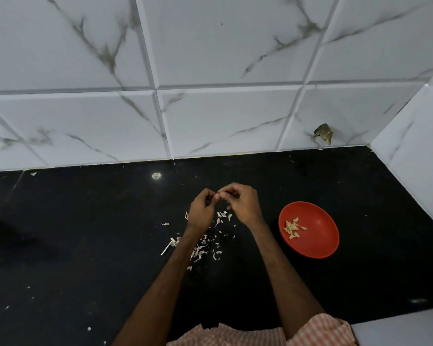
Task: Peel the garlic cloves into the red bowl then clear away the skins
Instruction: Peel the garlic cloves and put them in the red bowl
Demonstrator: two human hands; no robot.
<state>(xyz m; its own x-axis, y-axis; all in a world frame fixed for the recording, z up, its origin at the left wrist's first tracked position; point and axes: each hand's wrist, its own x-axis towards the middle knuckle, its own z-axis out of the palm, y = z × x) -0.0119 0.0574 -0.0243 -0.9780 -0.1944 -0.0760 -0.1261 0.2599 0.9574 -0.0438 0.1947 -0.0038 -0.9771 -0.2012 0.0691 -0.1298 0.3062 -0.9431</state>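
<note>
striped cloth [260, 334] nearest — left hand [201, 213] and right hand [241, 204], curled, pinch one clove [217, 196].

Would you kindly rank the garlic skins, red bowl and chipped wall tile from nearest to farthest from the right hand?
From the right hand, pinching a garlic clove with the left hand:
1. garlic skins, just below it, leftward.
2. red bowl, on its right.
3. chipped wall tile, far back right.
</note>
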